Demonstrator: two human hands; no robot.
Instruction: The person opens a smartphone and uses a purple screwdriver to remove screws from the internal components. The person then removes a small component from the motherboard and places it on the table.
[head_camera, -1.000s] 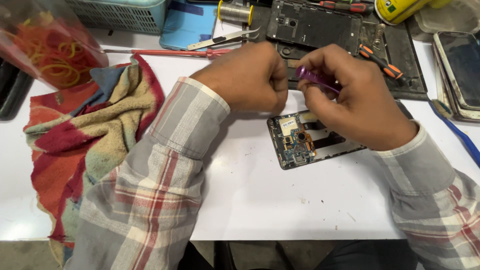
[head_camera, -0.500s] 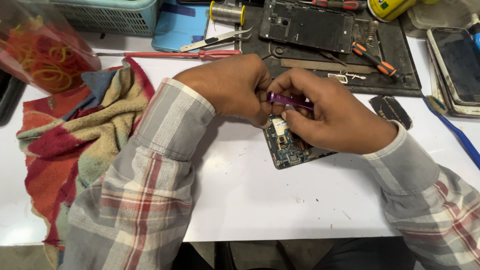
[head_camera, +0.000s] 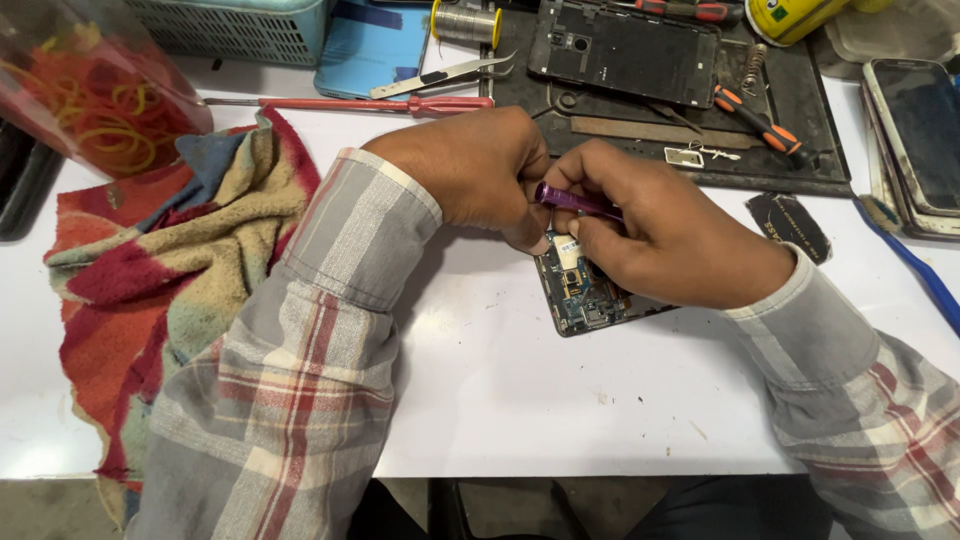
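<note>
Both hands meet over the middle of the white table (head_camera: 560, 420), directly above an opened phone board (head_camera: 590, 290) that lies flat on the table surface with its circuitry facing up. The right hand (head_camera: 670, 235) reaches in from the lower right, wrist low and knuckles up, with thumb and fingers closed around a slim purple screwdriver (head_camera: 575, 200); the tool lies nearly level, its handle end pointing left toward the other hand, and its tip is hidden under the fingers. The left hand (head_camera: 465, 170) comes in from the lower left across the body, the forearm in a plaid sleeve (head_camera: 300, 350), fingers curled downward into a loose fist; its fingertips are pressed together at the upper edge of the phone board and touch the screwdriver's handle end, though what they pinch there cannot be told. The two hands touch each other at the thumbs. Only the lower part of the board shows, the rest being covered by the hands. A striped towel (head_camera: 150, 280) lies crumpled to the left of the left forearm. Behind the hands sits a dark work mat (head_camera: 800, 150) carrying a black phone frame (head_camera: 620, 50), and a red-handled screwdriver (head_camera: 360, 104) lies on the table just beyond the left hand.
</note>
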